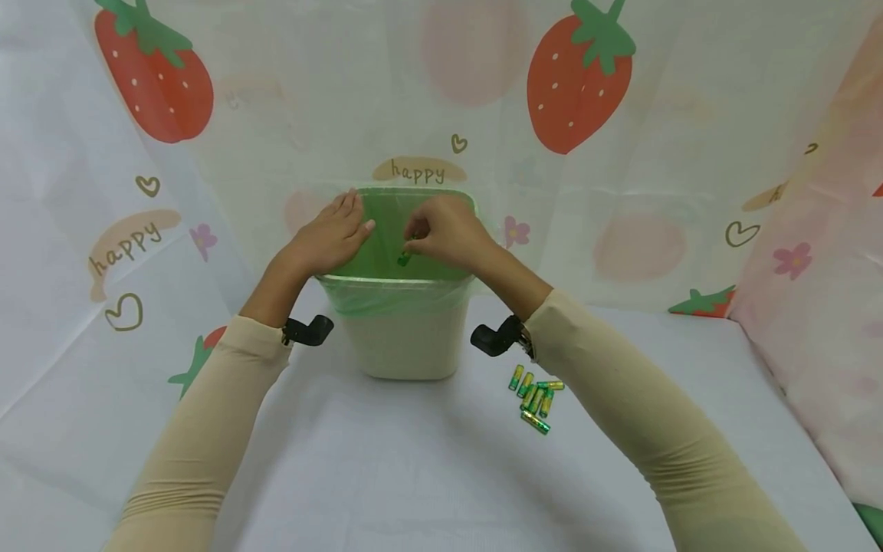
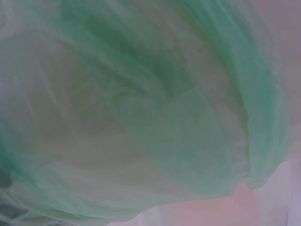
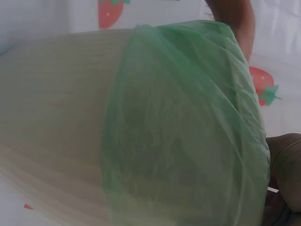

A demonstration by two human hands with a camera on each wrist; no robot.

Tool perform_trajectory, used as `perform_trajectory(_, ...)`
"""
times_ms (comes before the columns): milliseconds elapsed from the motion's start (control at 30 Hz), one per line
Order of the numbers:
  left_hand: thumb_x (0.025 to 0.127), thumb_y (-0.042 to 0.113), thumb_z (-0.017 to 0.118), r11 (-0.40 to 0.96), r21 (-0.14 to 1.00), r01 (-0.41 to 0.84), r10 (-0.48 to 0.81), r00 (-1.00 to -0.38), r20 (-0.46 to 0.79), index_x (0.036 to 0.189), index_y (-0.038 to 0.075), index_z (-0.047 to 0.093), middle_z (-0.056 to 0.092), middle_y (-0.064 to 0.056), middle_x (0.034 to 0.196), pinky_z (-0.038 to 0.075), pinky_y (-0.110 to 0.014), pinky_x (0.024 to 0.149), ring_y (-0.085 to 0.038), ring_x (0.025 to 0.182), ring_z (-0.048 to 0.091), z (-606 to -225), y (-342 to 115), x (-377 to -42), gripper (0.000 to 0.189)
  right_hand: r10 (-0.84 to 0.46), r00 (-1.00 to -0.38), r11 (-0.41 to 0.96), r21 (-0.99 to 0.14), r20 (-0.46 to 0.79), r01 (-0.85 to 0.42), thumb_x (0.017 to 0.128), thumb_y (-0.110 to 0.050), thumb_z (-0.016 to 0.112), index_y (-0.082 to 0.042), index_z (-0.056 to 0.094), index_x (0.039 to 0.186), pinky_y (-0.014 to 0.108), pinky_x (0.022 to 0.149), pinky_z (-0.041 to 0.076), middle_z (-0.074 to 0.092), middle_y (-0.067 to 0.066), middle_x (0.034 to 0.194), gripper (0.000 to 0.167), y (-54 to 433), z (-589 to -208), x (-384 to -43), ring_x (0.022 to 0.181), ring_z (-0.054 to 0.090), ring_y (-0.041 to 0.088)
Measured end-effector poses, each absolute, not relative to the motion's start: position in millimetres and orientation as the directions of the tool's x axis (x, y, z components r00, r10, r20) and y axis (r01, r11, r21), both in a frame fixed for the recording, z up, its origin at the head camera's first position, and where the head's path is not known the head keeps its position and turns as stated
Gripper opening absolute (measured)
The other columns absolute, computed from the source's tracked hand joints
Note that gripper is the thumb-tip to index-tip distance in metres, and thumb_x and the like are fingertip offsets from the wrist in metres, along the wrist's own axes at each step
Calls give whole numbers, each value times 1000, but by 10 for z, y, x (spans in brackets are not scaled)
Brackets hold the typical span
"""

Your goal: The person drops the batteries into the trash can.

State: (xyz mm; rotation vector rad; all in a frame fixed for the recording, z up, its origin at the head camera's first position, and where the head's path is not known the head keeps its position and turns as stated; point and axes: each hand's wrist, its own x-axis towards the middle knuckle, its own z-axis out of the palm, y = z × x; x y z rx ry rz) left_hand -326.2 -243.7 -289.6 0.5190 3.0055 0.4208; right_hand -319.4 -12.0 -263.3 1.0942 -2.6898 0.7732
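Note:
A pale waste bin [image 1: 407, 341] stands upright on the table, lined with a thin green plastic bag [image 1: 369, 295] folded over its rim. My left hand [image 1: 329, 236] rests on the bin's left rim with fingers extended. Over the bin's mouth, my right hand [image 1: 451, 232] pinches a green battery [image 1: 403, 259] between thumb and fingers, its lower end pointing down. The bag [image 2: 183, 141] fills most of the left wrist view. In the right wrist view, part of my right hand [image 3: 287, 162] shows beyond the bag-covered rim; the battery is hidden there.
Several green and yellow batteries [image 1: 536, 402] lie in a loose group on the white tabletop [image 1: 414, 468], right of the bin and near my right forearm. A strawberry-printed cloth [image 1: 483, 100] hangs close behind the bin, and another side of it rises at the right.

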Motion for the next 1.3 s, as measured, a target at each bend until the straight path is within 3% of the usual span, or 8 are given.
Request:
perform_trajectory(367,112,44,20,904,281,323,340,-941,-11,159,-5,-6,-14,-20,167,0,-51,125,-34,155,-13,-2895,-2443,-3262,72,-607,-748,618,-431,270,-657,93,-15,77,-5,80,99,33,82,56,77,7,96,12,-157,-2656,-3210,90,70,18)
perform_trajectory(1300,113,38,20,903,260,340,353,-935,-3,158,-8,-5,-11,-23,167,-1,-48,125,-36,155,-11,-2895,-2437,-3235,69,-555,-728,530,-504,402,-682,93,-14,76,-6,79,97,34,76,54,76,4,90,9,337,-2607,-2819,82,68,17)
